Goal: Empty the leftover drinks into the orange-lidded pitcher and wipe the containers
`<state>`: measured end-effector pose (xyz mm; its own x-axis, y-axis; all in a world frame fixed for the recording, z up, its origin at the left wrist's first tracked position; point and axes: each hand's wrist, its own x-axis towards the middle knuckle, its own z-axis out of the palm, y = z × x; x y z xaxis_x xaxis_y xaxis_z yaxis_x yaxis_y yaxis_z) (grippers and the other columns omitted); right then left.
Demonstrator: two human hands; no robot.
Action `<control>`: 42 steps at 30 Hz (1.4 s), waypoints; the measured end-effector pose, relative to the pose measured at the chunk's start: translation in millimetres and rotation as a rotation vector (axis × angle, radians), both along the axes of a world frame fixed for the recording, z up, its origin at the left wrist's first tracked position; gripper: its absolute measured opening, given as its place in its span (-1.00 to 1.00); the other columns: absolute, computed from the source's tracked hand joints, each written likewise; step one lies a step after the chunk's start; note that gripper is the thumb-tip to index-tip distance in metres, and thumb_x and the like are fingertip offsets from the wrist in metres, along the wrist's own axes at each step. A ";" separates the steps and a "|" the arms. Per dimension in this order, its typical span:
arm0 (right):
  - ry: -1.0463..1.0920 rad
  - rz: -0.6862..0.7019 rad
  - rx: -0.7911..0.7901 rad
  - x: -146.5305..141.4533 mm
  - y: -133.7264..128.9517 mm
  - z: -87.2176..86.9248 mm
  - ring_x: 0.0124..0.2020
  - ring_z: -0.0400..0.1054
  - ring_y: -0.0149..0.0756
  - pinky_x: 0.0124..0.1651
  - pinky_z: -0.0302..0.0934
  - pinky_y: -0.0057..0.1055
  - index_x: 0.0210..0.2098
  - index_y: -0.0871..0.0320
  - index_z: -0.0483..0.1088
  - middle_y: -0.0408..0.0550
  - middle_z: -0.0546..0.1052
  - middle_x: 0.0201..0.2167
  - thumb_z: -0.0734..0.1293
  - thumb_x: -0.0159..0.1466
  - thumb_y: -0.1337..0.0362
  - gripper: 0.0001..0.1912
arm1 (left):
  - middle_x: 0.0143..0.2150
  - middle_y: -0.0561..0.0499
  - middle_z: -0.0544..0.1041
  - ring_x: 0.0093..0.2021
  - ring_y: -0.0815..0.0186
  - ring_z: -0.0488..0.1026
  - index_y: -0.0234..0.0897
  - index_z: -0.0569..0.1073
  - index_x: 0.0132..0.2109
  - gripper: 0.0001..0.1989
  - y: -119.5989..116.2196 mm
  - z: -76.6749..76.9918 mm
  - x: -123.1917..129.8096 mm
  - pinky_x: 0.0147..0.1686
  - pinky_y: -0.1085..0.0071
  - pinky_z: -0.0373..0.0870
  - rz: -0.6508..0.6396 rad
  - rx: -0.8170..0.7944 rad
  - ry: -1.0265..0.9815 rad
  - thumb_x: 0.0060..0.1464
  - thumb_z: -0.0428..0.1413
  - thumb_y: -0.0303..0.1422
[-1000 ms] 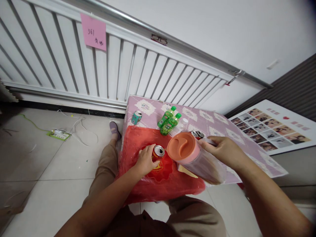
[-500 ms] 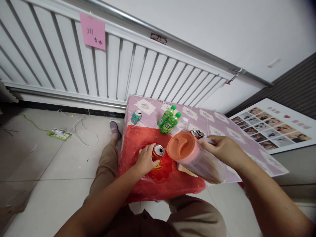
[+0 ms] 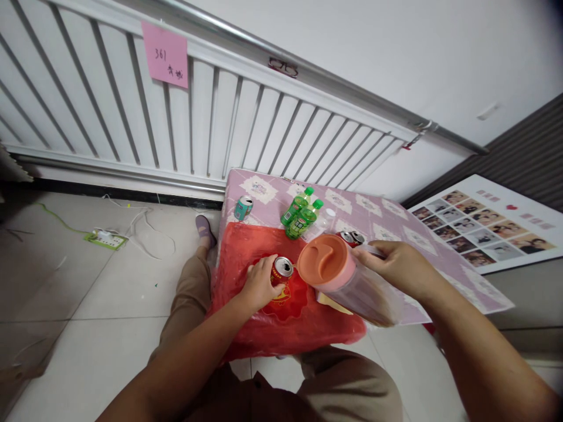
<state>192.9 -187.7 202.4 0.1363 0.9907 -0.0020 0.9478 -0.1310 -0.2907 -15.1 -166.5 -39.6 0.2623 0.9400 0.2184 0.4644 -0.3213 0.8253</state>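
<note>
My left hand (image 3: 263,283) is closed round a red can (image 3: 282,271) whose opened top faces up, above a red plate (image 3: 292,308) with a yellow pattern. By its handle, my right hand (image 3: 396,266) holds a clear pitcher (image 3: 367,299) with an orange lid (image 3: 323,261). The pitcher is tilted, its spout close to the can's top, and a thin brownish stream shows between them. Brown liquid lies inside the pitcher. Part of a yellow item (image 3: 335,303) shows beneath it.
Two green bottles (image 3: 301,218), a small clear bottle (image 3: 326,220), a teal can (image 3: 243,208) and two more cans (image 3: 352,237) stand on the patterned tablecloth (image 3: 369,205). Red plastic (image 3: 246,240) covers the near end. A radiator (image 3: 211,117) runs behind; a photo board (image 3: 484,225) leans at right.
</note>
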 end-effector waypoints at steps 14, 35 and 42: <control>0.041 -0.014 0.006 -0.7 1.8 -0.8 -0.59 0.23 -0.32 -0.55 0.08 -0.39 -0.51 0.18 0.52 -0.08 0.45 -0.64 0.31 0.09 -0.14 -0.52 | 0.22 -0.18 0.41 0.25 0.01 0.34 -0.21 0.17 0.26 -0.24 -0.2 -0.5 -0.1 0.23 -0.02 0.23 -0.003 -0.007 -0.003 -0.06 0.29 -0.39; -0.015 -0.018 -0.051 -5.5 3.6 2.6 -0.48 0.36 -0.26 -0.47 0.15 -0.43 -0.43 0.16 0.54 -0.11 0.53 -0.55 0.29 0.14 -0.16 -0.51 | 0.21 -0.17 0.42 0.25 0.01 0.34 -0.18 0.17 0.26 -0.24 -0.2 0.0 -0.6 0.21 -0.02 0.25 -0.007 -0.001 -0.009 -0.06 0.30 -0.40; 0.014 -0.028 -0.043 -5.8 3.9 1.5 -0.50 0.34 -0.28 -0.49 0.12 -0.44 -0.46 0.14 0.53 -0.13 0.49 -0.58 0.31 0.11 -0.17 -0.52 | 0.21 -0.18 0.42 0.25 0.02 0.33 -0.22 0.17 0.26 -0.25 -0.8 1.3 -1.3 0.22 -0.01 0.24 -0.005 0.004 0.005 -0.05 0.30 -0.38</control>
